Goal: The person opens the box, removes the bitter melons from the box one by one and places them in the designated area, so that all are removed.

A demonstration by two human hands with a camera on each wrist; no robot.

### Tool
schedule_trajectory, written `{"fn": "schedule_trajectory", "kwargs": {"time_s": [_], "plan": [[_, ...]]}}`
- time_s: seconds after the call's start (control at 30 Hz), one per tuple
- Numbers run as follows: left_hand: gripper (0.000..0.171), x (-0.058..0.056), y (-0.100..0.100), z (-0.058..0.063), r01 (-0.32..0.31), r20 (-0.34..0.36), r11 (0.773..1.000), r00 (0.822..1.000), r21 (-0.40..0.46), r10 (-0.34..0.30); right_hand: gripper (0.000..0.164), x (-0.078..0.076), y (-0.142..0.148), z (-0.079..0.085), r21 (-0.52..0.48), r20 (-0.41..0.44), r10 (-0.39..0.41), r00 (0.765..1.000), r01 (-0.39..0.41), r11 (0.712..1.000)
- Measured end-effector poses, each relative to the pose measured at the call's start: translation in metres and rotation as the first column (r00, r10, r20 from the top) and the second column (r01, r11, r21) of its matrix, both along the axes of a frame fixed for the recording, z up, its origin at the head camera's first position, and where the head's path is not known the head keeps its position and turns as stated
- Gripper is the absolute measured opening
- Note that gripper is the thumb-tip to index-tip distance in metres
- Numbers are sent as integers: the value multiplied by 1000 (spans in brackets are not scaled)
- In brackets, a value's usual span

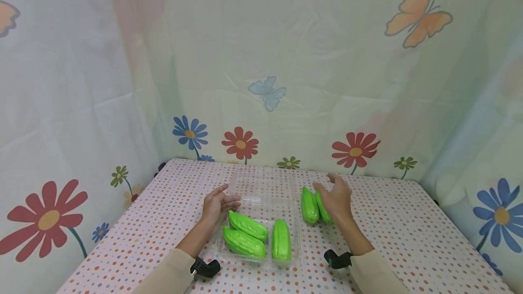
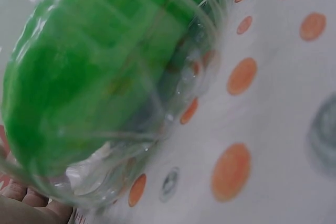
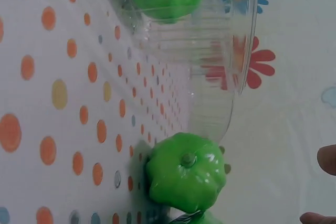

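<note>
A clear plastic clamshell box (image 1: 261, 259) stands on the table with its lid (image 1: 263, 185) folded back. Inside its base are three bright green ribbed bitter melons (image 1: 281, 239), two lying slanted on the left and one lengthwise on the right. My left hand (image 1: 214, 207) is at the box's back left corner, fingers extended toward the hinge; whether it touches the plastic I cannot tell. To the right of the box lie two more bitter melons (image 1: 309, 205), side by side. Over the right one of this pair hovers my right hand (image 1: 338, 198), thumb and fingers spread, holding nothing.
A dotted cloth (image 1: 384, 239) covers the table. Behind and on both sides hangs a curtain (image 1: 310, 67) printed with flowers and butterflies. The transparent lid lies toward the back edge, between my hands.
</note>
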State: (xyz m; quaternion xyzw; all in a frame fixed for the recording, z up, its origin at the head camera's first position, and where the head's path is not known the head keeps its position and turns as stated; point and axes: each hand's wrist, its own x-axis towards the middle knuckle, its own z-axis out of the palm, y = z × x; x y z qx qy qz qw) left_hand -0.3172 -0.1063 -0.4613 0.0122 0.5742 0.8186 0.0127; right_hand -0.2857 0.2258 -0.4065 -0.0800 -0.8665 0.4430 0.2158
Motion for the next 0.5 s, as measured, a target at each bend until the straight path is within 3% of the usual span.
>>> {"fn": "schedule_trajectory", "kwargs": {"time_s": [0.5], "plan": [[60,-2,0,-2,1,5,1000,1000,2,-1,66,7,-27,16,12,5,117,993,-117,993]]}}
